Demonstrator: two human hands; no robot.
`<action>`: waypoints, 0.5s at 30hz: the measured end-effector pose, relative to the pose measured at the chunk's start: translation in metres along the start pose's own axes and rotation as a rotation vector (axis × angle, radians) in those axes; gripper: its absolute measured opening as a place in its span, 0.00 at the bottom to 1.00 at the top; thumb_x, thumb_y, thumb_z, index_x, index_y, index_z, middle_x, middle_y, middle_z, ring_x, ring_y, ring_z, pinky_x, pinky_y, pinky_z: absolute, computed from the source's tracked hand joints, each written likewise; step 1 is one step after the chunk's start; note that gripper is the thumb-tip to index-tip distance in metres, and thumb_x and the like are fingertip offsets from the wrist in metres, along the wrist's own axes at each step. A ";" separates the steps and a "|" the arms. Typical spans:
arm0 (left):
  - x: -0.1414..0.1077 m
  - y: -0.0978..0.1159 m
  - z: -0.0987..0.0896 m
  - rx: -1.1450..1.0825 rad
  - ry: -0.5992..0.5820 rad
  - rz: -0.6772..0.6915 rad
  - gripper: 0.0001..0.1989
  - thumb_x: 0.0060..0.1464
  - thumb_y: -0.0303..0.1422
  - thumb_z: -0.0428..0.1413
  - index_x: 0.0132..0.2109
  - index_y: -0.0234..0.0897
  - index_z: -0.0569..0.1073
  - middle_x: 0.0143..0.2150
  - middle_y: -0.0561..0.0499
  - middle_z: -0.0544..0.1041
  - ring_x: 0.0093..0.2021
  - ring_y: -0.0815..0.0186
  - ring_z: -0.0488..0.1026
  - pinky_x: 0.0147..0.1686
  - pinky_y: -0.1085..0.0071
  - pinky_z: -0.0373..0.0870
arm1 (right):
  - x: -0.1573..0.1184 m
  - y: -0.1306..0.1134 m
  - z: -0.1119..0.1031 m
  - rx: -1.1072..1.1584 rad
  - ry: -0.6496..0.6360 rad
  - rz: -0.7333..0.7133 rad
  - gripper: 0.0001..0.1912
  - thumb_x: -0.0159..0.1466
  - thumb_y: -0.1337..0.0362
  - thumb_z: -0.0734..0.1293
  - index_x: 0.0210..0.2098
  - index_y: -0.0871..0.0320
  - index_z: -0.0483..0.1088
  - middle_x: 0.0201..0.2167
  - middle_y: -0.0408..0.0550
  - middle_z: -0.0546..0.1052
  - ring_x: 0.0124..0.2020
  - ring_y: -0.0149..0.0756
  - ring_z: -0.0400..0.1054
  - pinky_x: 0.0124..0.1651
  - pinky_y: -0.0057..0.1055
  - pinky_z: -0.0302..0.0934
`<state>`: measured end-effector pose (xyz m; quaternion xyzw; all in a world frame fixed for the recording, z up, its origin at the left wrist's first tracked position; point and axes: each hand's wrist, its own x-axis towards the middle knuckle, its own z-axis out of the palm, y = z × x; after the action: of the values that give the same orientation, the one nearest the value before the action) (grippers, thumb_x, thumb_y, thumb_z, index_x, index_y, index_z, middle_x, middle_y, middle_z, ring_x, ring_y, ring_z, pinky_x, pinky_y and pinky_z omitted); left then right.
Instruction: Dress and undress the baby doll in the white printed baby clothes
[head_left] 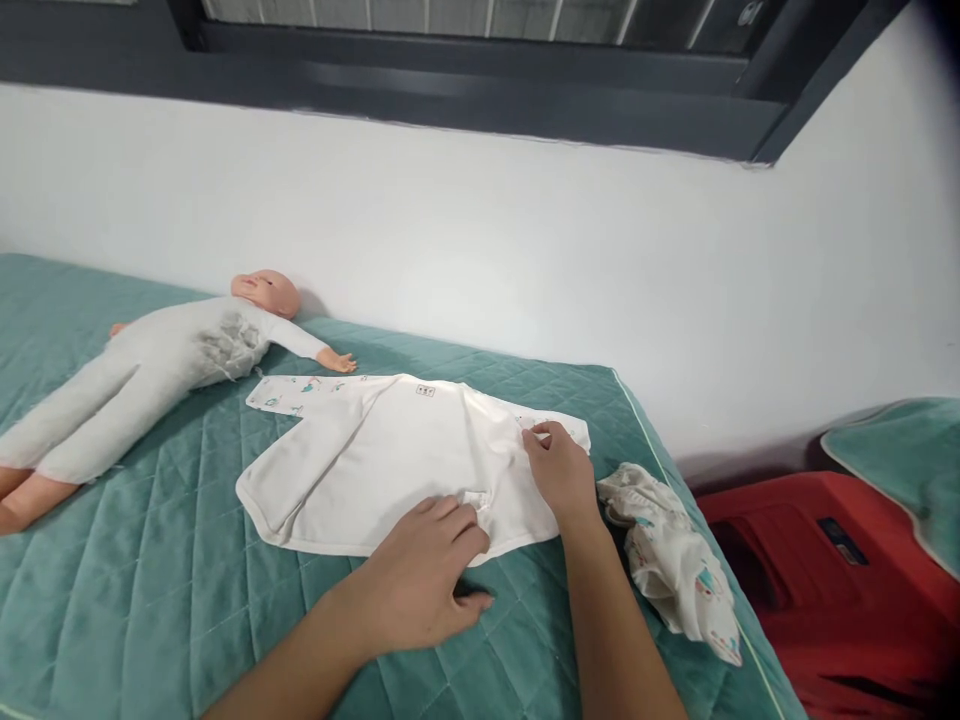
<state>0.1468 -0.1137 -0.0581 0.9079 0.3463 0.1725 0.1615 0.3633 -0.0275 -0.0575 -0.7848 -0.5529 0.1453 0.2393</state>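
Observation:
A white baby shirt (397, 460) lies spread out on the green quilted cover, its left front folded back and its patterned sleeves stretched to both sides. My left hand (427, 570) rests on the lower edge of the shirt near a small white tag, fingers lying flat and thumb held apart. With thumb and fingertips together, my right hand (559, 470) pinches the cloth near the right sleeve. Beyond the shirt's left side lies a baby doll (172, 350) on its back, with a white cloth body and one arm reaching towards the sleeve.
A crumpled patterned baby garment (675, 560) lies by the right edge of the green quilted cover (187, 600). Past that edge stands a red plastic object (817, 570), partly under green cloth (900, 460). A white wall (450, 230) and dark window frame (480, 90) rise behind.

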 end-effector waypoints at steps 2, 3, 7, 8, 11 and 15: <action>0.001 -0.002 0.001 0.014 0.001 -0.002 0.10 0.54 0.36 0.60 0.39 0.38 0.68 0.41 0.52 0.72 0.44 0.61 0.66 0.45 0.62 0.65 | 0.002 0.001 0.001 0.023 0.031 -0.003 0.13 0.66 0.54 0.59 0.43 0.53 0.68 0.34 0.47 0.79 0.38 0.42 0.72 0.37 0.33 0.54; 0.002 -0.003 0.002 0.037 0.005 0.005 0.07 0.57 0.34 0.58 0.39 0.38 0.68 0.41 0.51 0.72 0.44 0.61 0.67 0.45 0.62 0.65 | 0.002 0.002 0.001 0.038 0.047 -0.003 0.13 0.65 0.54 0.60 0.43 0.53 0.69 0.34 0.46 0.79 0.37 0.41 0.72 0.37 0.32 0.54; 0.004 -0.007 0.004 0.089 0.027 0.071 0.06 0.63 0.30 0.49 0.38 0.37 0.68 0.39 0.51 0.72 0.42 0.62 0.67 0.44 0.63 0.65 | 0.008 0.005 0.007 0.104 0.037 0.002 0.13 0.64 0.53 0.61 0.42 0.52 0.70 0.33 0.45 0.79 0.32 0.38 0.70 0.34 0.31 0.54; 0.004 -0.008 0.004 0.057 0.036 0.088 0.07 0.64 0.30 0.48 0.37 0.37 0.68 0.38 0.51 0.72 0.41 0.63 0.67 0.43 0.64 0.65 | 0.009 0.007 0.008 0.119 0.026 0.006 0.13 0.63 0.53 0.61 0.42 0.52 0.70 0.33 0.45 0.79 0.32 0.38 0.70 0.34 0.31 0.54; 0.003 -0.009 -0.001 -0.138 0.066 0.108 0.08 0.65 0.30 0.47 0.37 0.37 0.69 0.36 0.53 0.73 0.40 0.67 0.68 0.42 0.69 0.65 | 0.015 0.012 0.012 0.133 0.026 0.012 0.13 0.62 0.53 0.62 0.42 0.52 0.71 0.33 0.45 0.79 0.32 0.37 0.70 0.34 0.30 0.55; 0.002 -0.007 -0.008 -0.343 0.041 0.065 0.07 0.64 0.30 0.50 0.36 0.38 0.70 0.34 0.54 0.73 0.37 0.69 0.69 0.37 0.73 0.66 | 0.017 0.016 0.011 0.038 0.032 0.004 0.13 0.62 0.54 0.62 0.41 0.52 0.72 0.34 0.45 0.79 0.34 0.39 0.71 0.37 0.32 0.57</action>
<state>0.1407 -0.1060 -0.0532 0.8741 0.2852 0.2526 0.3015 0.3766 -0.0135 -0.0746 -0.7835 -0.5446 0.1438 0.2625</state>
